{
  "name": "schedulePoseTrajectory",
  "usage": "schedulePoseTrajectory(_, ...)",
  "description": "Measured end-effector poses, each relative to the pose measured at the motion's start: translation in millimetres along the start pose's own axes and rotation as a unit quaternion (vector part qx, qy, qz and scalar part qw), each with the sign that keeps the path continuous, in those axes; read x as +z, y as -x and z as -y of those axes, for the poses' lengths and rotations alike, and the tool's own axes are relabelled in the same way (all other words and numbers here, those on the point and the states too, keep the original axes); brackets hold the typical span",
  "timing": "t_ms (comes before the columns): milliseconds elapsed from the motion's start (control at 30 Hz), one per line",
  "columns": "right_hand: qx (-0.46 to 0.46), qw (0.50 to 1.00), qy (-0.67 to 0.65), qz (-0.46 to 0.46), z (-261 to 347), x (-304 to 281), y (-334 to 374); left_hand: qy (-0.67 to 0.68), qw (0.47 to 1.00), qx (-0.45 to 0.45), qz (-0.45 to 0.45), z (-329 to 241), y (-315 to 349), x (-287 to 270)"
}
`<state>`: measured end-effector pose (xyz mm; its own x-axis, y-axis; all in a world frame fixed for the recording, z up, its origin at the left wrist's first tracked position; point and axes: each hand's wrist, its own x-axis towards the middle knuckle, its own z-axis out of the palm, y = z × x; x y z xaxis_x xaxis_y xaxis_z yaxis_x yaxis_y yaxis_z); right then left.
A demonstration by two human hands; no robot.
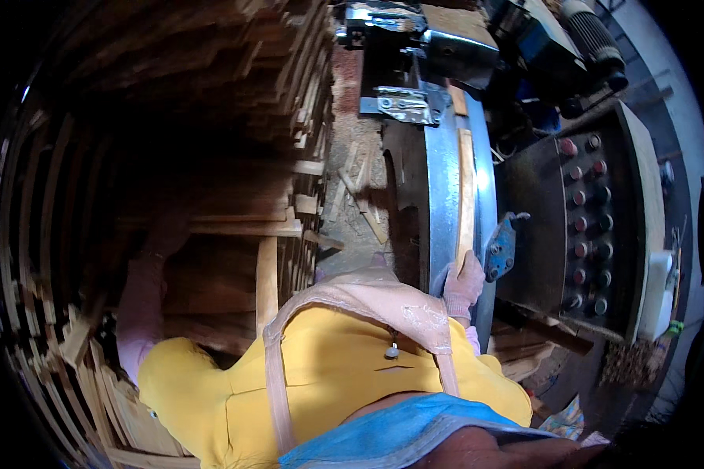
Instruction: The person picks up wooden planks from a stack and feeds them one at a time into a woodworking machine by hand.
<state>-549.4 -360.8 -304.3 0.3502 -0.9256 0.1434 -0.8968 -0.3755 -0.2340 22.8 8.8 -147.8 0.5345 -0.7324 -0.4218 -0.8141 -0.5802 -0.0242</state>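
My right hand (464,284), in a pale glove, grips the near end of a long narrow wooden strip (465,191). That strip lies lengthwise on the metal bed (441,180) of a woodworking machine. Its far end lies near another short wooden piece (457,100) by the machine head. My left hand (168,227) reaches out to the left into deep shadow among stacked boards, next to a light-edged board (246,227). Its fingers are too dark to make out, so whether it holds anything does not show.
Tall stacks of boards (309,86) stand at the left. The machine head (403,102) is ahead. At right are a blue metal bracket (501,248) and a control panel (590,223) with several buttons. Wood scraps (360,195) and sawdust litter the floor between.
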Motion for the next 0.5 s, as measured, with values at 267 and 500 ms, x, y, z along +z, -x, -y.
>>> schedulePoseTrajectory(267,-0.075,0.993,0.011,-0.096,49,33,-160,-0.054,0.988,0.052,-0.138,-39,7,-4)
schedulePoseTrajectory(500,-0.115,0.99,-0.024,-0.079,84,61,-270,0.203,0.958,0.093,-0.177,-207,-69,-137)
